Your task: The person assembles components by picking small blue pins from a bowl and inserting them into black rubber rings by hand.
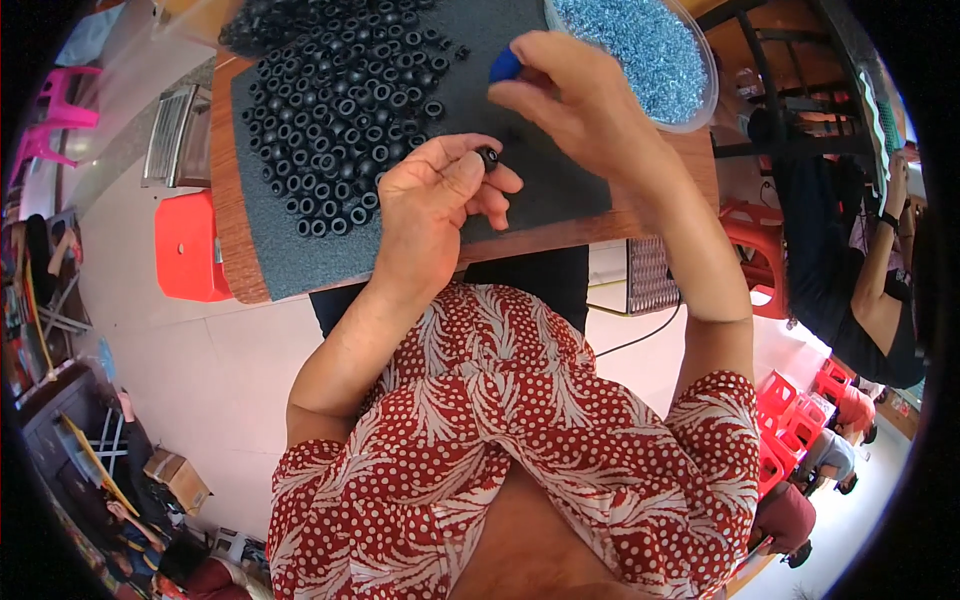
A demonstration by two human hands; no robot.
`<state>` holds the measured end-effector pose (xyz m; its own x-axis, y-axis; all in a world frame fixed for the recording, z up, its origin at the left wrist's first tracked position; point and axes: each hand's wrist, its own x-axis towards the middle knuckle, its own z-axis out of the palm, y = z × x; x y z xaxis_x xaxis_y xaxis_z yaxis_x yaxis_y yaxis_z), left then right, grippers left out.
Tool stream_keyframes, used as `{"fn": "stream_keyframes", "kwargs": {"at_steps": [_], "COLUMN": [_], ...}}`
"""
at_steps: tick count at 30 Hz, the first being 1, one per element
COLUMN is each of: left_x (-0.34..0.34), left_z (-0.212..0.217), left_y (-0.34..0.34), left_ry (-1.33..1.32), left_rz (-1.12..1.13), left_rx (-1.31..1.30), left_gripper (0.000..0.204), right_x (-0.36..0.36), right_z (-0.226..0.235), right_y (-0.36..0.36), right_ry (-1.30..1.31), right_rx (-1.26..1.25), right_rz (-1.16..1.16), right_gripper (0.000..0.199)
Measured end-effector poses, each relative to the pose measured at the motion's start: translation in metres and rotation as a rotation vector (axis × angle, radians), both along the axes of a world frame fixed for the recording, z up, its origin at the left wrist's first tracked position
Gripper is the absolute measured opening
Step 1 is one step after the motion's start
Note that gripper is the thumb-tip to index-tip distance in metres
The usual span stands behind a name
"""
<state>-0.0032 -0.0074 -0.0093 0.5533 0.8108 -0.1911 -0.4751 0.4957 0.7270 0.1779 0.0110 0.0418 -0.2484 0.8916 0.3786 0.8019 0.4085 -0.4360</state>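
My left hand (pixel 435 205) pinches one small black rubber ring (pixel 488 157) between thumb and fingertips, just above the dark foam mat (pixel 290 260). My right hand (pixel 575 95) hovers beyond it, its fingers closed around a small blue tool (pixel 505 65) with only the blue end showing. A large pile of black rings (pixel 335 110) lies on the mat to the left of both hands. A clear bowl (pixel 705 105) full of tiny silvery-blue metal parts (pixel 645 45) stands at the far right, right behind my right hand.
The mat lies on a wooden board (pixel 228 200). A red stool (pixel 185 245) and a metal grille (pixel 165 135) sit left of it. Another person in dark clothes (pixel 865 290) sits at the right near red stools (pixel 800 410). A cable (pixel 645 335) runs over the pale floor.
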Motion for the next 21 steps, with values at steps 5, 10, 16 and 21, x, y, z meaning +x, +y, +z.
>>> {"fn": "stream_keyframes", "kwargs": {"at_steps": [5, 10, 16, 21], "left_x": [0.004, 0.007, 0.008, 0.011], "left_z": [0.002, 0.008, 0.01, 0.014], "left_y": [-0.002, -0.005, -0.008, -0.011], "left_ry": [-0.039, -0.056, -0.039, 0.008], "left_rz": [-0.032, -0.047, -0.072, -0.06], "left_rx": [-0.007, -0.012, -0.017, -0.001], "left_gripper": [0.022, 0.022, 0.022, 0.022], "right_x": [-0.001, 0.002, 0.002, 0.001], "right_z": [-0.008, -0.008, -0.02, -0.021], "right_y": [-0.036, -0.05, -0.06, -0.06], "right_ry": [0.538, 0.639, 0.821, 0.819], "right_rx": [-0.284, -0.318, -0.283, -0.186], "right_rz": [-0.002, 0.024, -0.03, 0.001], "right_gripper": [0.016, 0.016, 0.016, 0.019]}}
